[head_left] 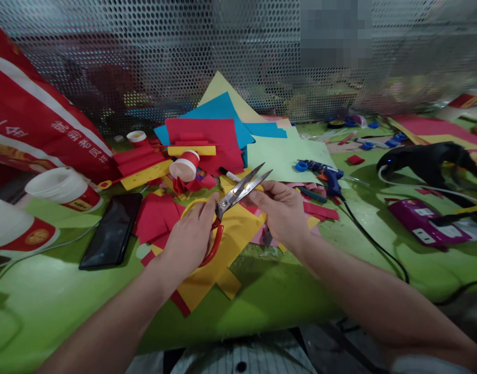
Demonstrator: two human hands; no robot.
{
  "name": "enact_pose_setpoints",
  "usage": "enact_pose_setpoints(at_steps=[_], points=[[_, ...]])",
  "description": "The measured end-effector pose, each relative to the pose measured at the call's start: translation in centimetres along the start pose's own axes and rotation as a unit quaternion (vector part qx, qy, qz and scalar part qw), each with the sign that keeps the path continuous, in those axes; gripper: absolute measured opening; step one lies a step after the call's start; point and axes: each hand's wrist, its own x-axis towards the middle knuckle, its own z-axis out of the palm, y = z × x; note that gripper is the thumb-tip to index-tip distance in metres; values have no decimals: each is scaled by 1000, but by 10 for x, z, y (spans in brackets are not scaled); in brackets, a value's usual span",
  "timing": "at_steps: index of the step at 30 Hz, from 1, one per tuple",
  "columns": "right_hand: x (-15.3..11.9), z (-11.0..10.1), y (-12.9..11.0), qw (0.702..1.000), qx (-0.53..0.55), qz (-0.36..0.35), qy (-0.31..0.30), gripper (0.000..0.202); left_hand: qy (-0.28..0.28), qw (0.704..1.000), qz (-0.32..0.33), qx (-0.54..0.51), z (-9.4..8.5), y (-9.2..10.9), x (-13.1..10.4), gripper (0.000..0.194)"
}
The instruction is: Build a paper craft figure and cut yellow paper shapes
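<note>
My left hand [194, 231] is closed round the handles of a pair of scissors [234, 197], one loop red and the other yellow. The blades stand slightly apart and point up and to the right. Close by the blades, my right hand [283, 210] pinches a small yellow piece of paper [263, 190], mostly hidden by the fingers. Beneath both hands lie yellow paper sheets [226, 244] and red paper pieces [155, 215]. A black and white marker [229, 174] rests just behind the scissors.
Stacked paper cups [63, 187] and a black phone [111, 231] stand or lie at left. A blue glue gun [328, 176], its cord trailing, is to the right. Beyond it sits a purple box [425, 223]. Coloured sheets [293, 156] lie against a perforated metal panel [145, 62].
</note>
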Motion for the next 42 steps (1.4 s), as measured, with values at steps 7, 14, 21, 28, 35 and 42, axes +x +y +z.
enact_pose_setpoints(at_steps=[7,14,21,28,35,42], points=[[3,-2,-3,1000,-18,8,-13,8,-20,1000,1,-13,-7,-4,2,53],[12,-8,-3,994,-49,67,-67,10,18,959,-83,-271,-7,-14,4,39],[3,0,-5,967,-90,170,-170,23,69,815,-165,-551,5,3,10,43],[-3,7,-2,954,-72,188,-221,37,48,730,-140,-667,4,9,12,37],[-6,9,14,961,5,211,-179,29,101,729,-127,-665,4,12,10,33],[-8,14,11,979,73,185,-37,25,110,748,-191,-626,11,14,9,21]])
